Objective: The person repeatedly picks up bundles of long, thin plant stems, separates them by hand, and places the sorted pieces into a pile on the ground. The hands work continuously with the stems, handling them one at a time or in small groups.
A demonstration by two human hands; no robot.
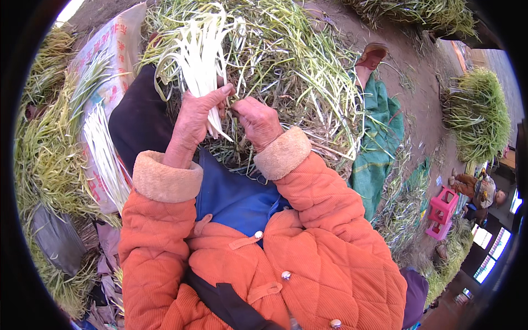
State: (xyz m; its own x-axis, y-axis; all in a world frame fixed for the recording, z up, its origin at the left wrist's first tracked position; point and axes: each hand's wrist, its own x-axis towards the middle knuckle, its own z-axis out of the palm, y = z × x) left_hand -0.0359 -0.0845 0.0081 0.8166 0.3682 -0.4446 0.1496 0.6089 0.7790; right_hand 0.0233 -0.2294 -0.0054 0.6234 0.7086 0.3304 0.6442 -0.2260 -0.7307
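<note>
My left hand (202, 109) is closed around a bundle of white blanched stalks (200, 53), probably chives. The tops fan out above the fist and the cut-looking ends poke out below it. Close beside it, my right hand (258, 121) has curled fingers that nearly meet the left fingertips; whether a thin stalk is pinched there is hard to see. Under both hands spreads a large heap of loose green and yellowish leaves (297, 74). Another row of white stalks (105, 152) lies on a printed woven sack (109, 62) to the left.
A green woven sack (373, 144) borders the heap at right, near a shoe (373, 54). Beyond are a big green bundle (476, 115), pink plastic stools (443, 206) and another person (480, 187). Yellowish leaf piles (49, 152) and a grey bag (57, 239) lie at left.
</note>
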